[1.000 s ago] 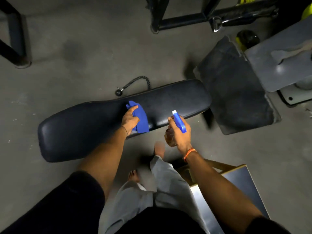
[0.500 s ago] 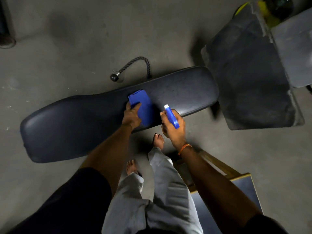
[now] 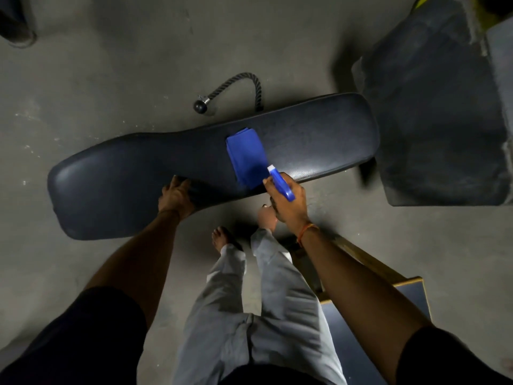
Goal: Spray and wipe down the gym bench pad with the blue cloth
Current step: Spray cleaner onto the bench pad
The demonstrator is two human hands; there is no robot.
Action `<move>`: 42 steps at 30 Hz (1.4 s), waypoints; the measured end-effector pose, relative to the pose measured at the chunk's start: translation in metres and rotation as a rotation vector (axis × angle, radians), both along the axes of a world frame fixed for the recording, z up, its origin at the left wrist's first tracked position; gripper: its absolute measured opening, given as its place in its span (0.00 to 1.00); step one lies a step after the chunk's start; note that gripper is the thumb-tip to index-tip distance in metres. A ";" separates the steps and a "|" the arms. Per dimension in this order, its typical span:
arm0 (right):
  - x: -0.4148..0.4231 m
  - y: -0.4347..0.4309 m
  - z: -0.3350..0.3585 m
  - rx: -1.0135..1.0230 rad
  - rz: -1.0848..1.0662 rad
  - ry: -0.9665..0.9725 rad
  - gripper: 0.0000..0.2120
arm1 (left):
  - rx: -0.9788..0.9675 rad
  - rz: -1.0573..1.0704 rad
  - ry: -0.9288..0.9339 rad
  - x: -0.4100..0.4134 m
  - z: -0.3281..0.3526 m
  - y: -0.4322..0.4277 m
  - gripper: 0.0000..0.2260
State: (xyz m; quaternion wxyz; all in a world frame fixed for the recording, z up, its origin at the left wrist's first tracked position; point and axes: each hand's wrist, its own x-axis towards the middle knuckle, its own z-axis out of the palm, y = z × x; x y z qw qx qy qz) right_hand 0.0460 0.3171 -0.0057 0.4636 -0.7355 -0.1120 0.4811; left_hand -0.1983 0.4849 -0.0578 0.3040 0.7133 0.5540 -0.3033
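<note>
A long black bench pad [image 3: 138, 173] lies across the concrete floor in front of me. The folded blue cloth [image 3: 245, 157] rests flat on its middle, with no hand on it. My left hand [image 3: 176, 197] is to the left of the cloth at the pad's near edge, fingers curled over that edge. My right hand [image 3: 288, 201] holds a spray bottle with a blue trigger head [image 3: 280, 183], its white nozzle pointing up-left over the pad just beside the cloth's near right corner. The bottle's body is hidden by the hand.
A black rope handle with a ball end [image 3: 236, 90] lies on the floor beyond the pad. A dark mat [image 3: 433, 129] lies at the right. My bare feet [image 3: 222, 237] stand close to the pad. A wooden-framed board [image 3: 410, 293] sits by my right leg.
My left hand let go of the blue cloth and moved left to the pad's near edge. The cloth stays on the pad. The right hand with the sprayer moved closer to the cloth.
</note>
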 end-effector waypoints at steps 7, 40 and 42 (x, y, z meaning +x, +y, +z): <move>-0.051 0.011 -0.023 -0.024 0.212 -0.249 0.15 | 0.115 0.032 0.065 -0.058 -0.008 0.009 0.44; -0.113 0.037 -0.040 -0.257 0.036 -0.370 0.13 | 0.156 0.009 0.017 -0.099 -0.016 0.043 0.64; -0.114 0.034 -0.042 -0.233 -0.004 -0.327 0.13 | 0.158 -0.016 0.036 -0.099 -0.016 0.044 0.64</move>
